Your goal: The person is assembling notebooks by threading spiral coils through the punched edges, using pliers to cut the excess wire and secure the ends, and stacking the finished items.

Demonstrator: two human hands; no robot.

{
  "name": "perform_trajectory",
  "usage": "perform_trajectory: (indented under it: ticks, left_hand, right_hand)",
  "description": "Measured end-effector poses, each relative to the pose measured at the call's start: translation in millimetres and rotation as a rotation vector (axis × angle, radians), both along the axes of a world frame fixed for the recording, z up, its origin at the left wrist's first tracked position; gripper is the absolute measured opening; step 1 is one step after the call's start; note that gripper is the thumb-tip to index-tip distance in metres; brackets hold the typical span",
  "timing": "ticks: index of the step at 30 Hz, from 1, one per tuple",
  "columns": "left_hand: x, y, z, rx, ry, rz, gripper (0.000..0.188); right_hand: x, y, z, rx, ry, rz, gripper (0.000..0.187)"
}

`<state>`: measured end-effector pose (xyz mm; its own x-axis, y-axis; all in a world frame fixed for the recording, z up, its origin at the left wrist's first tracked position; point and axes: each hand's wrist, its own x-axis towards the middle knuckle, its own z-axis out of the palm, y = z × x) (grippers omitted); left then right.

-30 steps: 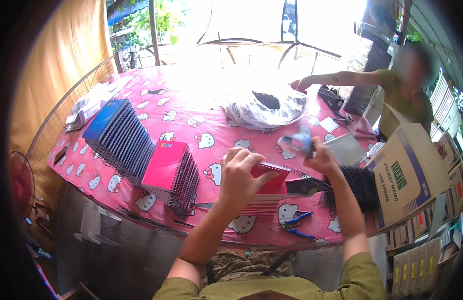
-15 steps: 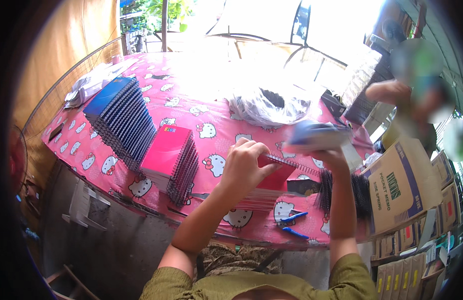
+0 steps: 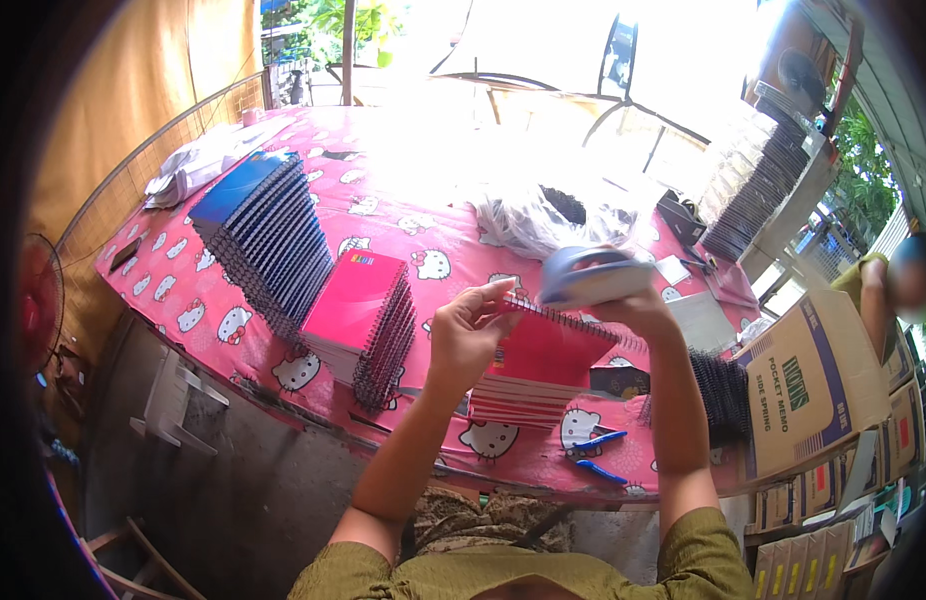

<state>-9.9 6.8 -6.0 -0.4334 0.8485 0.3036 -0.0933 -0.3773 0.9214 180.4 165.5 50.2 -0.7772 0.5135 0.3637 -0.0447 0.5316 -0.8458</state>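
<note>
A red notebook [image 3: 553, 352] lies in front of me on a pile of similar red-covered pads with white page edges. A thin dark spiral coil [image 3: 573, 322] runs along its far edge and sticks out past the right end. At the coil's left end, my left hand [image 3: 473, 328] pinches the notebook's edge between thumb and fingers. My right hand [image 3: 635, 310] grips a blue-and-white hand tool [image 3: 593, 277] shaped like a small clothes iron, smeared by motion. It is held over the coil; whether it touches cannot be made out.
Left stand bound red notebooks [image 3: 355, 300] and a tall blue stack [image 3: 263, 225]. Blue-handled tools [image 3: 598, 440] lie near the front edge. Right are black coils [image 3: 721, 395], a cardboard box [image 3: 813, 380] and a co-worker [image 3: 878, 290]. A plastic bag [image 3: 523, 222] sits behind.
My left hand has shifted left toward the coil's end. The tool in my right hand has moved left relative to the notebook. The view has swung slightly, and the co-worker has moved behind the box.
</note>
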Motion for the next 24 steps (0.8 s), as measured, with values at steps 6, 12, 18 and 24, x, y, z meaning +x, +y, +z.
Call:
perform_trajectory:
  ticks: [6, 12, 18, 24]
  left_hand:
    - [-10.9, -3.0, -0.7, -0.051, -0.081, -0.108, 0.034]
    - [-6.9, 4.8, -3.0, 0.01, -0.165, -0.211, 0.029]
    - [-3.5, 7.5, 0.8, 0.115, -0.279, -0.185, 0.02]
    - [-12.1, 21.8, -12.3, 0.033, -0.252, -0.219, 0.02]
  right_hand:
    - [3.4, 6.8, 3.1, 0.489, -0.497, -0.604, 0.054]
    - [71.6, 22.8, -108.2, 0.542, -0.902, -0.894, 0.052]
    - [100.4, -51.7, -121.3, 0.688, -0.484, -0.795, 0.067]
    - [111.3, -138.8, -118.0, 0.395, -0.591, -0.404, 0.067]
